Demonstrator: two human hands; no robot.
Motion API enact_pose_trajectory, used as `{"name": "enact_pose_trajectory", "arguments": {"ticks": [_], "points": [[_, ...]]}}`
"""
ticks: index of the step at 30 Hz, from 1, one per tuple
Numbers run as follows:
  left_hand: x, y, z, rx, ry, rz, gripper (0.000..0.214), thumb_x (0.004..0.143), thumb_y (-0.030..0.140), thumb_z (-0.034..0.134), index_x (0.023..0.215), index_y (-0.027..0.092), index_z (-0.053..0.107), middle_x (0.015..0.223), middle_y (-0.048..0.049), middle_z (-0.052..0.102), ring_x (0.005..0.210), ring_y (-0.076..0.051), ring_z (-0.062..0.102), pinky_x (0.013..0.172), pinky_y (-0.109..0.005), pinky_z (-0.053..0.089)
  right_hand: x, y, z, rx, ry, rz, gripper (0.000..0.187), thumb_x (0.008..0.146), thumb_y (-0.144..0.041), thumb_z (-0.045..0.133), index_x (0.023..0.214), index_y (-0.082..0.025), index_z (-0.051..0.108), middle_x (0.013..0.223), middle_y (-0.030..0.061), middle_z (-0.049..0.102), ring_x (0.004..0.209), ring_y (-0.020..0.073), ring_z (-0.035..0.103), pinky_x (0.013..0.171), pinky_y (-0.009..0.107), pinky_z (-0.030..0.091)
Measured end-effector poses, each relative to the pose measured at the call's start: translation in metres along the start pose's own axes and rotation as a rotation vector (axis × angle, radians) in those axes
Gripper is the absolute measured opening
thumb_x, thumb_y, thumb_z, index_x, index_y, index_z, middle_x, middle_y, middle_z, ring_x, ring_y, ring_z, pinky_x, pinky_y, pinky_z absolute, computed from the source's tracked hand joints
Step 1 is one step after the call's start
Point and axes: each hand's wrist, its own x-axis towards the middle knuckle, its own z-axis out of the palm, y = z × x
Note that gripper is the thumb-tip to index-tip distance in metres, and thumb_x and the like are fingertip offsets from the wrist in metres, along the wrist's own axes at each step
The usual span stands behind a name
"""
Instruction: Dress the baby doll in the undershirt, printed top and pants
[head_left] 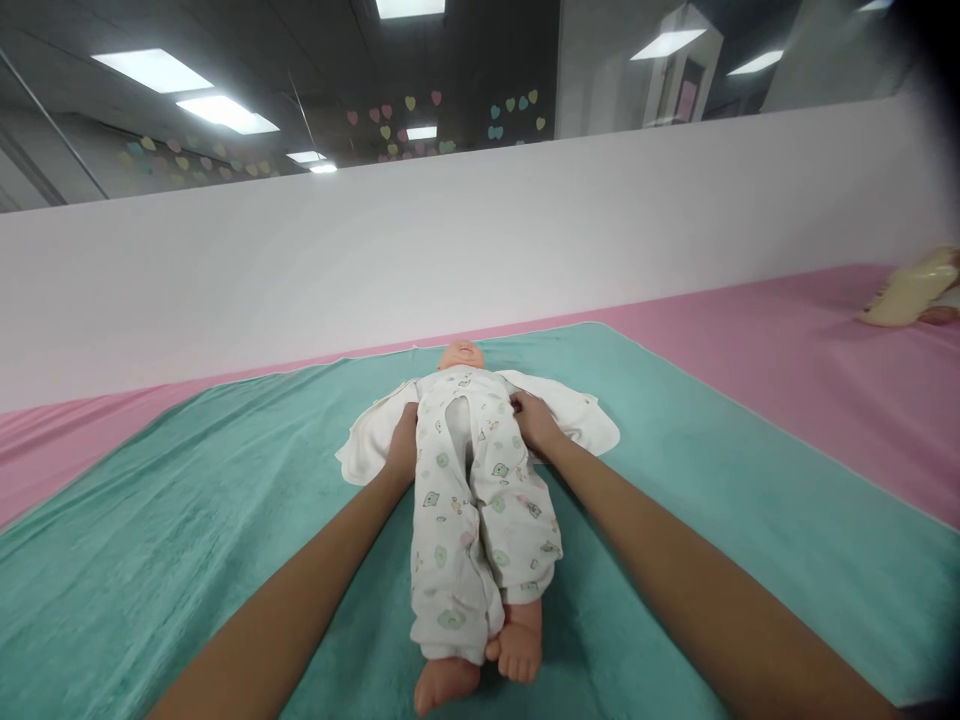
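Left hand [403,443] against baby doll's sleepsuit [480,500], fingers hidden, right hand [535,421] half-open on it, white cloth [577,415] on teal blanket [225,480]

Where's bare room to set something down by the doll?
Teal blanket lies bare outside the left forearm and right forearm; pink mat shows beyond its right edge. Crowded at the baby doll's waist, where left hand and right hand meet onesie and white cloth.

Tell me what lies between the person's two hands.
In the head view, a white printed sleepsuit on a pale vinyl baby doll lies between the left hand and the right hand.
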Motion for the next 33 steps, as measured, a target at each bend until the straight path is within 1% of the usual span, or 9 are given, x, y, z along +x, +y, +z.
{"name": "enact_pose_trajectory", "arguments": {"ticks": [3, 5, 8, 12, 16, 19, 23, 30, 33], "points": [[0.001, 0.007, -0.007, 0.127, 0.010, 0.179, 0.025, 0.070, 0.042, 0.060, 0.078, 0.018, 0.059, 0.080, -0.0024, 0.063, 0.085, -0.024, 0.054, 0.077, -0.033, 0.042, 0.001, 0.002, -0.006, 0.117, -0.128, -0.019, 0.025, 0.066, -0.014, 0.043, 0.080, -0.019, 0.063, 0.083, 0.0031, 0.065, 0.075, 0.0169, 0.054, 0.069, 0.026, 0.040], [-0.001, 0.015, -0.011, 0.180, -0.041, 0.207, 0.023, 0.065, 0.033, 0.064, 0.081, 0.017, 0.063, 0.085, -0.0042, 0.066, 0.092, -0.026, 0.054, 0.081, -0.036, 0.041, 0.000, 0.004, -0.009, 0.209, -0.223, 0.011, 0.025, 0.067, -0.015, 0.043, 0.082, -0.019, 0.063, 0.075, 0.0023, 0.065, 0.066, 0.0158, 0.055, 0.063, 0.026, 0.042], [-0.005, 0.024, -0.011, 0.043, -0.151, 0.093, 0.028, 0.063, 0.028, 0.066, 0.088, 0.014, 0.066, 0.090, -0.0066, 0.068, 0.093, -0.028, 0.056, 0.080, -0.037, 0.044, -0.001, 0.008, -0.013, 0.388, -0.311, 0.067, 0.024, 0.069, -0.019, 0.047, 0.086, -0.018, 0.063, 0.070, 0.0020, 0.064, 0.059, 0.0148, 0.055, 0.056, 0.025, 0.044], [-0.010, 0.023, -0.003, -0.217, -0.292, -0.096, 0.034, 0.065, 0.025, 0.065, 0.097, 0.013, 0.067, 0.092, -0.0100, 0.069, 0.086, -0.027, 0.061, 0.074, -0.037, 0.048, -0.004, 0.008, -0.017, 0.715, -0.417, 0.159, 0.027, 0.068, -0.023, 0.058, 0.094, -0.019, 0.064, 0.076, 0.0041, 0.067, 0.067, 0.0171, 0.060, 0.060, 0.028, 0.049], [-0.007, 0.015, 0.001, -0.354, -0.379, -0.199, 0.035, 0.069, 0.023, 0.064, 0.103, 0.014, 0.066, 0.099, -0.0110, 0.068, 0.092, -0.027, 0.061, 0.078, -0.036, 0.050, -0.006, 0.003, -0.022, 0.872, -0.528, 0.200, 0.033, 0.066, -0.023, 0.064, 0.099, -0.020, 0.064, 0.086, 0.0067, 0.069, 0.074, 0.0205, 0.063, 0.066, 0.033, 0.053], [-0.007, 0.015, 0.001, -0.365, -0.408, -0.209, 0.036, 0.071, 0.025, 0.064, 0.106, 0.016, 0.065, 0.104, -0.0110, 0.066, 0.096, -0.027, 0.060, 0.081, -0.037, 0.050, -0.007, -0.003, -0.026, 0.876, -0.566, 0.188, 0.035, 0.066, -0.024, 0.066, 0.100, -0.021, 0.064, 0.090, 0.0072, 0.069, 0.080, 0.0219, 0.063, 0.071, 0.035, 0.053], [-0.012, 0.023, 0.004, -0.311, -0.396, -0.140, 0.036, 0.073, 0.028, 0.064, 0.108, 0.018, 0.063, 0.108, -0.0106, 0.065, 0.099, -0.027, 0.058, 0.083, -0.038, 0.049, -0.011, -0.011, -0.035, 0.807, -0.591, 0.188, 0.032, 0.068, -0.025, 0.065, 0.099, -0.020, 0.066, 0.092, 0.0074, 0.069, 0.083, 0.0228, 0.063, 0.075, 0.037, 0.053], [-0.025, 0.040, 0.004, -0.182, -0.286, -0.107, 0.027, 0.067, 0.023, 0.068, 0.092, 0.016, 0.067, 0.085, -0.0101, 0.069, 0.093, -0.029, 0.059, 0.083, -0.040, 0.047, -0.014, -0.016, -0.044, 0.779, -0.555, 0.123, 0.037, 0.065, -0.023, 0.066, 0.102, -0.023, 0.065, 0.099, 0.0068, 0.068, 0.090, 0.0241, 0.061, 0.077, 0.037, 0.051], [-0.027, 0.042, 0.004, -0.141, -0.290, -0.067, 0.027, 0.068, 0.023, 0.066, 0.095, 0.017, 0.067, 0.092, -0.0096, 0.068, 0.096, -0.029, 0.058, 0.085, -0.041, 0.047, -0.016, -0.016, -0.043, 0.712, -0.520, 0.083, 0.034, 0.066, -0.025, 0.065, 0.099, -0.021, 0.066, 0.099, 0.0067, 0.068, 0.091, 0.0248, 0.061, 0.079, 0.037, 0.049]]}}
